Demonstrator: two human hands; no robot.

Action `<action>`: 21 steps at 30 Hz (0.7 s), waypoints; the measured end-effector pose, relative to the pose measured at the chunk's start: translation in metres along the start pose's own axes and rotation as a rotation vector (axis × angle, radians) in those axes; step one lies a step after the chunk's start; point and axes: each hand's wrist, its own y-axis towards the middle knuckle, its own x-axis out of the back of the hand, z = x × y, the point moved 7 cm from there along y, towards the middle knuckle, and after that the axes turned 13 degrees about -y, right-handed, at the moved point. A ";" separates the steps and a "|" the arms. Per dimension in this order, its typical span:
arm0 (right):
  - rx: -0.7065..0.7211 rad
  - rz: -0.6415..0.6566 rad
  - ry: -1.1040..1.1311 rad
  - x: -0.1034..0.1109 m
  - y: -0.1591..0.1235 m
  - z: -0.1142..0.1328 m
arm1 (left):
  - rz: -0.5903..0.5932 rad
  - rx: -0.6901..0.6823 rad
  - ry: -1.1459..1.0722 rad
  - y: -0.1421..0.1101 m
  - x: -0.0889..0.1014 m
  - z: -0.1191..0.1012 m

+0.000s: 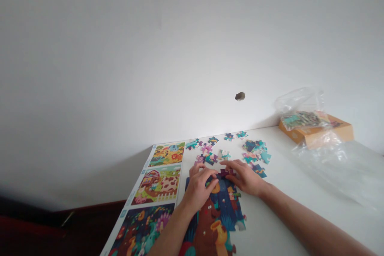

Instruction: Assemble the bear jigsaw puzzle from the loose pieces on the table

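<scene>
We've got both hands at the puzzle's (220, 212) top edge, near the tabletop's left side: left hand (199, 188) and right hand (244, 176) pinching a dark piece (225, 173), we think. Loose pieces (255, 152) sit toward the far edge.

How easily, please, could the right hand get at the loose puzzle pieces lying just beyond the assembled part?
Probably yes. The right hand rests at the top edge of the assembled puzzle, and the loose pieces lie flat on the white table just beyond its fingers, with nothing between.
</scene>
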 end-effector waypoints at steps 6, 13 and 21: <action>-0.227 -0.257 -0.342 0.015 0.000 -0.032 | -0.095 0.119 0.261 -0.001 0.008 0.009; -0.478 -0.252 -0.631 0.018 -0.006 -0.058 | -0.057 0.291 0.377 -0.003 0.009 0.019; -0.032 -0.005 -0.487 -0.005 0.007 -0.025 | -0.085 0.263 0.310 -0.005 0.008 0.026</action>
